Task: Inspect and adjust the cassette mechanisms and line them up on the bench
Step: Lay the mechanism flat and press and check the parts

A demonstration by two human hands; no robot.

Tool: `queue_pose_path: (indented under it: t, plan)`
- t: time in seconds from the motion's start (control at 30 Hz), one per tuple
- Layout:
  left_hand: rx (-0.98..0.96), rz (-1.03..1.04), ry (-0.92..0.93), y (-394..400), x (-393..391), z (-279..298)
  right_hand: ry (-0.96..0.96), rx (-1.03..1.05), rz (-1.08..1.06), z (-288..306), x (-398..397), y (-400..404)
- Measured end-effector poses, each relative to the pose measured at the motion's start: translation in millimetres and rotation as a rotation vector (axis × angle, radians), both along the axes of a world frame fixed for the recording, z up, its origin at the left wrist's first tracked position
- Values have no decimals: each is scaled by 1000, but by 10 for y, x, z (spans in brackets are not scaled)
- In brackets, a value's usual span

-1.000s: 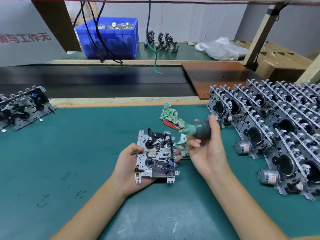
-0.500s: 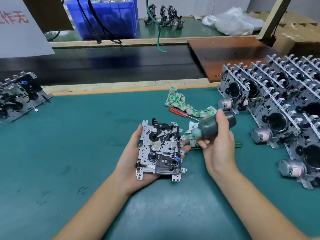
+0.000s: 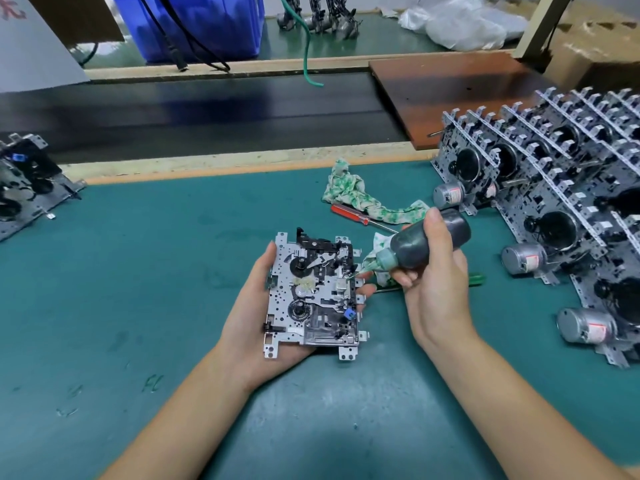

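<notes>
A silver cassette mechanism (image 3: 313,296) with black gears and a small blue part lies face up in my left hand (image 3: 249,313), whose fingers curl round both its edges above the green bench mat (image 3: 138,271). My right hand (image 3: 434,289) grips a dark squeeze bottle (image 3: 427,242), tilted so that its green nozzle touches the mechanism's right side. Several more mechanisms (image 3: 561,202) with round motors stand leaning in rows at the right. Another mechanism (image 3: 24,183) lies at the left edge.
A green-patterned rag (image 3: 360,199), a red-handled screwdriver (image 3: 349,214) and a green-handled tool (image 3: 476,279) lie behind my hands. Beyond the mat runs a dark conveyor belt (image 3: 207,112), with a brown board (image 3: 460,95), a blue bin (image 3: 194,22) and hanging cables.
The view has tilted downward. My right hand has brought the bottle down, so its nozzle now touches the mechanism's right side. My left hand keeps its hold on the mechanism.
</notes>
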State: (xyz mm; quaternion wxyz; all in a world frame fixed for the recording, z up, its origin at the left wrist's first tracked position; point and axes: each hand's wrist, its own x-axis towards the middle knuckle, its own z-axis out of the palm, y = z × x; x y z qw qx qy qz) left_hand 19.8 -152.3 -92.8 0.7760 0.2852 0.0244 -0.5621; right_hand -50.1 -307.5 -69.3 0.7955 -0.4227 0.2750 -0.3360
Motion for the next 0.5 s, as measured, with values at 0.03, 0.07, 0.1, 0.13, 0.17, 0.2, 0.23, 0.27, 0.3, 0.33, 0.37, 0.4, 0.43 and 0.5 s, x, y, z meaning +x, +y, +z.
queue_pose_path:
  t: [0.03,0.07,0.1,0.13,0.17,0.2,0.23,0.27,0.3,0.33,0.37,0.4,0.43,0.5]
  plan:
    - [2,0,-4,1,-2,0,0,-1,1,-4,-1,-2]
    - [3,1,-6,2,-1,1,-6,-4,2,-6,-2,-2]
    - [2,2,-6,2,-1,1,-12,-8,4,-7,-4,-2]
    - [1,2,-2,2,-1,2,-17,-12,5,-7,-4,-2]
    - [-1,0,0,1,-1,2,-18,-12,5,-6,-4,-3]
    - [-1,-2,-2,1,-1,2,-17,-9,3,-5,-3,-3]
    - [-1,-4,-6,0,-1,1,-16,-1,1,-4,-4,-3]
    - [-1,-6,-11,1,-2,2,-17,6,-1,-4,-3,-4]
    - [-2,-8,-15,2,-2,2,-19,11,-2,-4,-5,-5]
    - [-4,-9,-16,2,-2,1,-21,12,-1,-2,-5,-7]
    - [-8,-10,-15,2,-2,-2,-23,11,1,-1,-6,-6]
    - [-11,-11,-13,3,-1,-5,-25,8,5,1,-7,-5]
    - [-14,-11,-13,3,-1,-9,-29,6,10,2,-11,-6]
    - [-32,-10,-14,6,-3,-8,-39,5,21,15,-22,-18]
